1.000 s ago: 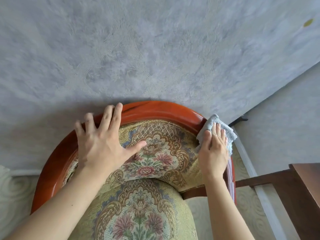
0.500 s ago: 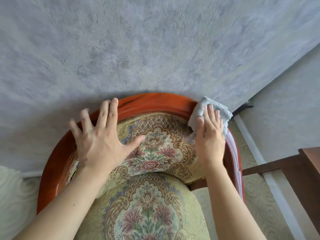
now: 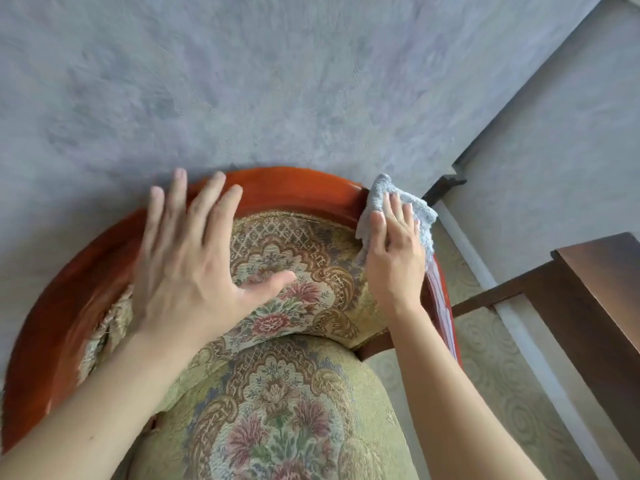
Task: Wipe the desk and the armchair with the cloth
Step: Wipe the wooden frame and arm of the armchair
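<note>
The right grip (image 3: 393,258), fingers straight and close together, pressed flat on a grey cloth (image 3: 420,211) at the far right curve of the armchair (image 3: 277,393). The cloth lay under the palm and fingers, draped over the polished red-brown wooden rail (image 3: 294,187), its frayed edges showing beyond the fingertips on the far side and along the right side of the hand. One corner of it stood up just left of the index finger, where the rail met the floral backrest upholstery (image 3: 311,271).

The left grip (image 3: 187,268) was spread wide and held nothing, its fingers straight, reaching over the left part of the backrest with the fingertips over the rail and the thumb stretched right across the woven flower pattern. Slight blur made it unclear whether the palm touched the fabric. The two hands were apart, with a band of patterned fabric between them.

The chair stood against a mottled grey wall (image 3: 277,81). To the right, well apart from the cloth, the dark brown wooden counter (image 3: 595,271) jutted in over pale patterned floor (image 3: 502,375) and a white skirting board (image 3: 519,327).
</note>
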Action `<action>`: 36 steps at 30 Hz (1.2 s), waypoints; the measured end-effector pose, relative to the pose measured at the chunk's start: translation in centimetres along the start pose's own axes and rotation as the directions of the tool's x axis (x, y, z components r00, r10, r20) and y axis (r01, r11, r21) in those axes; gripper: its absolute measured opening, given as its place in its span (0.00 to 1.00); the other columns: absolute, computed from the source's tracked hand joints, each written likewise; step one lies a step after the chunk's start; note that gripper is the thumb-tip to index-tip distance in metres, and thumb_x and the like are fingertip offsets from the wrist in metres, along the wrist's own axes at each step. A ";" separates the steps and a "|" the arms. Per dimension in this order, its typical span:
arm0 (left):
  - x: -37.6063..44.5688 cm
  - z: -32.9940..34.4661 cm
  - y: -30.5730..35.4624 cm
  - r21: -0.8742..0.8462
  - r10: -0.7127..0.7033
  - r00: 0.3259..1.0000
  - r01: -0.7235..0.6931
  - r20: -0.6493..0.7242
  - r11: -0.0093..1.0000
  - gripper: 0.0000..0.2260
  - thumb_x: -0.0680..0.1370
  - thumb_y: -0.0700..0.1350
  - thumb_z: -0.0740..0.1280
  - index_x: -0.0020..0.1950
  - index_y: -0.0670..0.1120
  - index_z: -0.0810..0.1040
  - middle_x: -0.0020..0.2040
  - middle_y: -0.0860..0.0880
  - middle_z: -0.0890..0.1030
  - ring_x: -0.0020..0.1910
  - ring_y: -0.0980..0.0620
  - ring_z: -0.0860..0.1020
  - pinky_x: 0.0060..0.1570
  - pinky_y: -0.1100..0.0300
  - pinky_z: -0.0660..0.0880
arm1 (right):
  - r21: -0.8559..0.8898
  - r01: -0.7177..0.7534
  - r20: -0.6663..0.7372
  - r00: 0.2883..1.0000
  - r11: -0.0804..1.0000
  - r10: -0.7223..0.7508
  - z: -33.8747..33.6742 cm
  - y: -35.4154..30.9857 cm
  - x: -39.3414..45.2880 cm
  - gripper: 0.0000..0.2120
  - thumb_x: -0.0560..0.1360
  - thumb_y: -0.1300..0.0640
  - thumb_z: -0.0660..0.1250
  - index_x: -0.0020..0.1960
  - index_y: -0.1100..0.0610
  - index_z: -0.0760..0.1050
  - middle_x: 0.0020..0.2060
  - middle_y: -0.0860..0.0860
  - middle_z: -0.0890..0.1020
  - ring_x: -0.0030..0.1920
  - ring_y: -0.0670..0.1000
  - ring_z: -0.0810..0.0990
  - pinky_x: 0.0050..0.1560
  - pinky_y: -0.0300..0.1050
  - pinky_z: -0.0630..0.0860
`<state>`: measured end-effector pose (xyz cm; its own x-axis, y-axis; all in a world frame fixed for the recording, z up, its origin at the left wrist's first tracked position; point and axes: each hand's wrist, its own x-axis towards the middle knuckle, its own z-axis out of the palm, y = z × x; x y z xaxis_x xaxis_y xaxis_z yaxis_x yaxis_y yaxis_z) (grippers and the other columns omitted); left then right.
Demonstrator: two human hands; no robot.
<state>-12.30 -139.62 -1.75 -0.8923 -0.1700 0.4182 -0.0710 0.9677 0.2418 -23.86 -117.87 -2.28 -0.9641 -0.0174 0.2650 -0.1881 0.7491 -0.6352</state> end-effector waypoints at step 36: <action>7.8 13.8 18.2 -0.003 0.657 0.710 -0.678 0.254 0.735 0.50 0.64 0.82 0.53 0.75 0.50 0.69 0.70 0.47 0.72 0.74 0.42 0.65 0.78 0.42 0.47 | -0.241 -0.329 -0.015 0.942 0.913 0.336 -5.6 12.9 -8.0 0.22 0.85 0.48 0.53 0.77 0.53 0.66 0.77 0.46 0.64 0.78 0.43 0.58 0.74 0.41 0.57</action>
<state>-26.65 -120.76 -6.15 -0.7935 0.5618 0.2338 0.5543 0.8259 -0.1030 -17.53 -104.33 -8.57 -0.9685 0.2447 0.0471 0.1906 0.8492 -0.4924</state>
